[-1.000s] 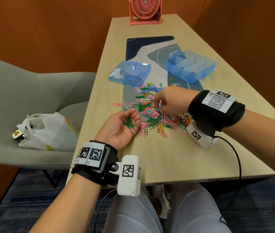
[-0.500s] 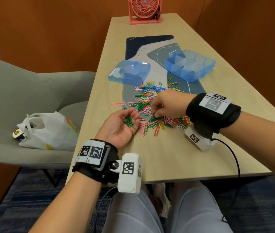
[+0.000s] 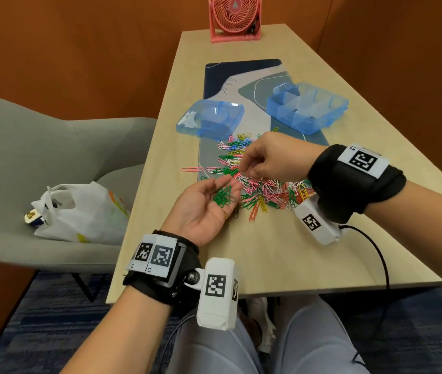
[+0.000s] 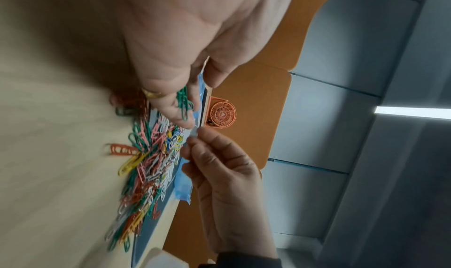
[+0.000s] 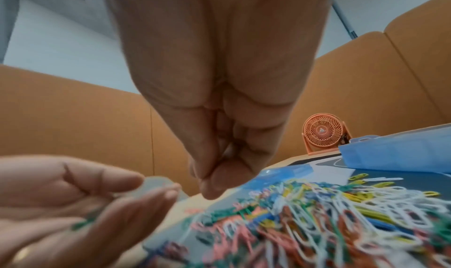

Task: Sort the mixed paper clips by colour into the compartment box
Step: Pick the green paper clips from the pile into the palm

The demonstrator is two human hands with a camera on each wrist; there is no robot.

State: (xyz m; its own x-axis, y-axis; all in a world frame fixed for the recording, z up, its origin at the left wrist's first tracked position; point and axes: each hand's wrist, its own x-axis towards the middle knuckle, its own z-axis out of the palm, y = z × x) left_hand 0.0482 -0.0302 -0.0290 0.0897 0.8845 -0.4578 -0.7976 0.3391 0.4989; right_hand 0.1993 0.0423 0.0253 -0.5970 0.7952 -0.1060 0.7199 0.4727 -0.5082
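My cupped left hand (image 3: pixel 209 203) cradles green clips (image 3: pixel 222 195); if my right hand's (image 3: pixel 268 160) closed pinch, contents unclear, jostles it, they could spill.

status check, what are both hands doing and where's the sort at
Left hand palm up, cradling green paper clips. Right hand pinched above the mixed pile, contents unclear. Compartment box open, looks empty. Nothing blocking.
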